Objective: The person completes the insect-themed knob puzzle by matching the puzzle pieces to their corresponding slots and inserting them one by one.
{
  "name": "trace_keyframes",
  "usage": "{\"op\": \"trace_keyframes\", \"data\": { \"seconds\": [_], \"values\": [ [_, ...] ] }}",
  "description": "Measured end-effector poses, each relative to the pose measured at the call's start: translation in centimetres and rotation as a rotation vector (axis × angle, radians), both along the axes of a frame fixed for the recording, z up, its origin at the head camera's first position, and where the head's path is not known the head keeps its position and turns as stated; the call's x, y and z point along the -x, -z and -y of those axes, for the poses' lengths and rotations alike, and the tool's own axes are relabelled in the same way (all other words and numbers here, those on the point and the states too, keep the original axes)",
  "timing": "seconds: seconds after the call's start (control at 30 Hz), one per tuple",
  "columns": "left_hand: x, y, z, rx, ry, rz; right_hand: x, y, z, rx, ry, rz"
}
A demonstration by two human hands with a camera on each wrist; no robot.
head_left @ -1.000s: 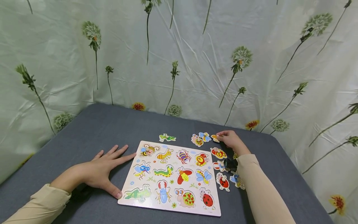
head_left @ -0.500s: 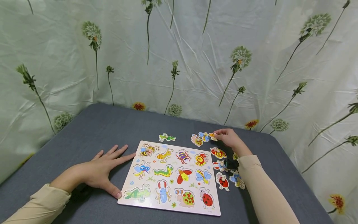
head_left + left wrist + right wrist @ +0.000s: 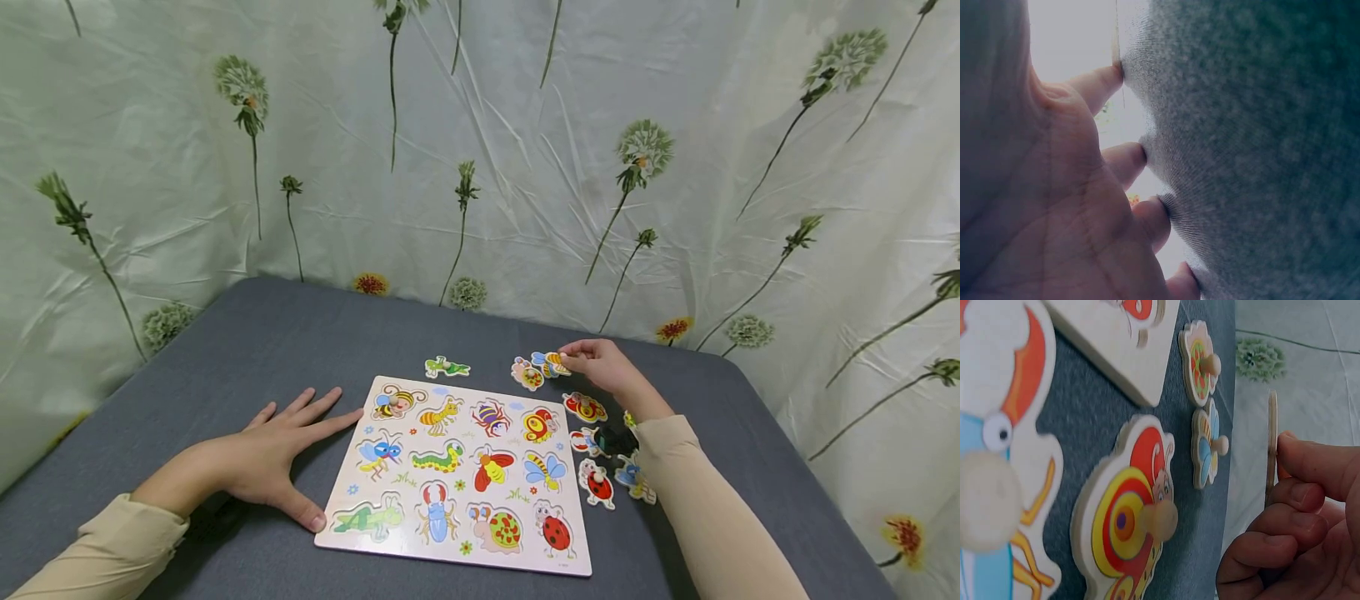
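My left hand [image 3: 262, 458] lies with fingers spread on the cloth, thumb and index finger at the left edge of a wooden insect puzzle board [image 3: 408, 546]. In the left wrist view, its fingertips [image 3: 1154, 219] press against grey cloth. Beyond the board's far right corner, my right hand [image 3: 603, 367] pinches a yellow-and-orange striped puzzle piece [image 3: 557, 363]. That piece shows edge-on in the right wrist view, raised between thumb and fingers. In the head view it overlaps a dragonfly piece [image 3: 538, 360] with blue wings. A snail piece [image 3: 527, 374] lies beside the dragonfly.
A grasshopper piece [image 3: 447, 367] lies behind the board. Along its right side are a butterfly piece [image 3: 585, 407], a stag beetle piece [image 3: 587, 442], a ladybug piece [image 3: 597, 484] and a blue-winged piece [image 3: 633, 477], partly under the right forearm. A floral curtain [image 3: 337, 150] hangs behind.
My right hand has moved left with the striped piece, from beside the dragonfly piece to overlapping it in the head view. My left hand stays at the board's edge.
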State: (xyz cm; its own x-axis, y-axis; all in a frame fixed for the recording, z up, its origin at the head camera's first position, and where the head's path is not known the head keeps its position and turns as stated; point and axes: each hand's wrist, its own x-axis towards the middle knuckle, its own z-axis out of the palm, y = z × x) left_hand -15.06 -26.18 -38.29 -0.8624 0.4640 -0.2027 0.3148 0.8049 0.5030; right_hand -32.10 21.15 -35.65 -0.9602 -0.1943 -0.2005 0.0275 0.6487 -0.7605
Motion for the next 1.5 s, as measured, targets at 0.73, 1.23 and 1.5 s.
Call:
{"op": "trace_keyframes", "data": {
  "seconds": [0.73, 1.23, 1.5],
  "values": [
    [-0.1, -0.5, 0.0, -0.004, 0.001, -0.003, -1.6, -0.3, 2.6, 0.030, -0.116, -0.045],
    [-0.1, -0.3, -0.1, 0.004, -0.002, 0.001, -3.2, 0.3, 5.1, 0.086, -0.191, -0.031],
    [-0.1, -0.3, -0.1, 0.011, -0.004, -0.003, -3.8, 0.6, 6.7, 0.093, -0.243, -0.039]
  ]
}}
